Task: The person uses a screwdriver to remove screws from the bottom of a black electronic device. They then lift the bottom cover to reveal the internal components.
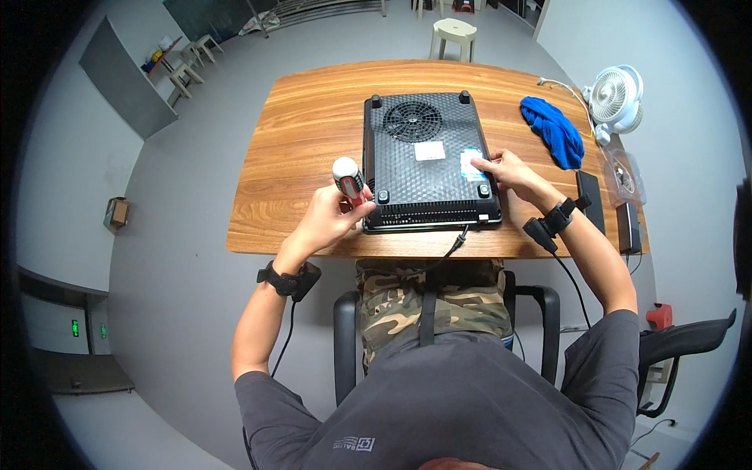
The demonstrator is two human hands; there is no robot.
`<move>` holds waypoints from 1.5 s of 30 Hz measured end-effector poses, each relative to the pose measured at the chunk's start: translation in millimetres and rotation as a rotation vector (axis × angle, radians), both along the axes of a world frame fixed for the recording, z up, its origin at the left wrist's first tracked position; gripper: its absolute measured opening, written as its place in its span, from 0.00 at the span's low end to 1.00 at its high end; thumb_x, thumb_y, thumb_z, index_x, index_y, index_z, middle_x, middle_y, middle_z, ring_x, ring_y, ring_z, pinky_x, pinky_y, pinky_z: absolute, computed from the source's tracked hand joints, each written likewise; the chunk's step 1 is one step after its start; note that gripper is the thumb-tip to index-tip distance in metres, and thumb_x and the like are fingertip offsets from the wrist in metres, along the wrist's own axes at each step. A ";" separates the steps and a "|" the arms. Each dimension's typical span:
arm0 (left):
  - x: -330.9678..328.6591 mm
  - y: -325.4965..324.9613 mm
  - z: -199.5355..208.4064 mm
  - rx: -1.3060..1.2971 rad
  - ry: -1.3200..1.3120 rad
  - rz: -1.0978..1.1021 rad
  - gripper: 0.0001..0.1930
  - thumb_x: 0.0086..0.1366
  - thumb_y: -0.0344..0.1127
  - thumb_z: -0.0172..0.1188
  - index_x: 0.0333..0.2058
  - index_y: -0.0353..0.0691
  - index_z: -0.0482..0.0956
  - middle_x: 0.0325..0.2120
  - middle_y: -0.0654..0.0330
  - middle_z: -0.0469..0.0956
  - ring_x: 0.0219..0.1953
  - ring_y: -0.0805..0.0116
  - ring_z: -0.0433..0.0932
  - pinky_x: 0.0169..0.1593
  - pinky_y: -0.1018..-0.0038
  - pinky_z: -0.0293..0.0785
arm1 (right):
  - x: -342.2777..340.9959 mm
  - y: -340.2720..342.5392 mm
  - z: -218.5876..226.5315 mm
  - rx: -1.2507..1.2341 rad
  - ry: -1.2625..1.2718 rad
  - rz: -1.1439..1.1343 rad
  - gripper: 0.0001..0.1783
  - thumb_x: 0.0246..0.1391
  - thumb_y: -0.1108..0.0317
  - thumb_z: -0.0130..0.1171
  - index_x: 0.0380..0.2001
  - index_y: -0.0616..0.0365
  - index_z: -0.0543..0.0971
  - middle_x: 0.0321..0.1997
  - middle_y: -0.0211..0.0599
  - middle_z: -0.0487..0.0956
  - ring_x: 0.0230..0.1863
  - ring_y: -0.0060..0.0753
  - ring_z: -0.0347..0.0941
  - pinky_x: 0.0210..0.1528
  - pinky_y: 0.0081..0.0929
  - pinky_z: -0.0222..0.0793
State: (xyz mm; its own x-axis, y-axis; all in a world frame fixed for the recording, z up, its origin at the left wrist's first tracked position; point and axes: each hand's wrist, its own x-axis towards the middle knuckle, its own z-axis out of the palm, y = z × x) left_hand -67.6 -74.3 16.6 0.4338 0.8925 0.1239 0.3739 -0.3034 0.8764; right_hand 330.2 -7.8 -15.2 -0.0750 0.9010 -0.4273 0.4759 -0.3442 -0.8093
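Observation:
A black flat appliance (427,160) lies upside down on the wooden table (313,117), its round fan grille toward the far end and its cord hanging over the near edge. My left hand (333,215) grips a screwdriver (348,180) with a red and white handle, held upright at the appliance's near left corner. My right hand (505,171) rests on the appliance's near right side, fingertips on a white and blue label. Both wrists wear black straps with cables.
A blue cloth (554,129) lies at the table's right. A white desk fan (615,98) stands at the far right corner, with two dark flat devices (591,200) and a clear bag along the right edge. A white stool (454,35) stands beyond the table.

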 end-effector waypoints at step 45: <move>1.0 2.6 18.3 0.008 0.056 0.066 0.21 0.65 0.31 0.71 0.54 0.34 0.78 0.38 0.60 0.84 0.37 0.76 0.82 0.43 0.75 0.81 | 9.1 6.1 -12.1 0.016 -0.058 0.028 0.36 0.54 0.33 0.70 0.38 0.61 0.86 0.34 0.38 0.84 0.34 0.29 0.78 0.35 0.30 0.71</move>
